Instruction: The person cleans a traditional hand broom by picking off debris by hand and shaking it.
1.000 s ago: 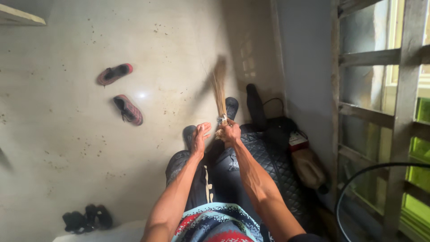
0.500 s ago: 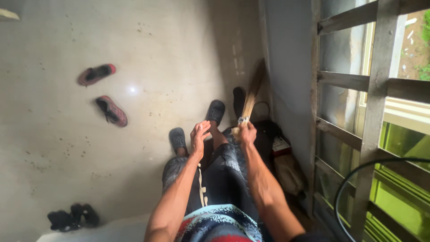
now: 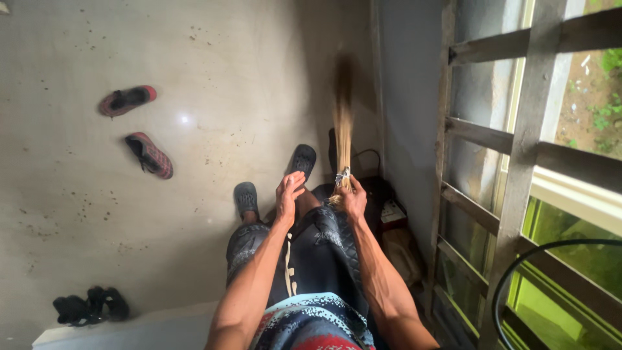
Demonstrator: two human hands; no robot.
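My right hand (image 3: 353, 197) grips the bound base of a straw hand broom (image 3: 342, 129), whose bristles point away from me over the floor, blurred at the tip. Just to its left, my left hand (image 3: 286, 194) is held up with its fingers apart and nothing in it, a short way from the broom's base. Below the hands are my legs in dark patterned trousers and my two feet in dark clogs (image 3: 246, 196).
Two red and black shoes (image 3: 149, 154) lie on the speckled pale floor at the left. A dark pair of sandals (image 3: 91, 306) sits near a white ledge at bottom left. Bags and a small box (image 3: 392, 212) lie by the wall; a wooden window grille (image 3: 518, 149) fills the right.
The broom swung from leaning left, to the right, and now points nearly straight ahead. The view shifted right, showing more of the window. My left hand stayed apart from the broom.
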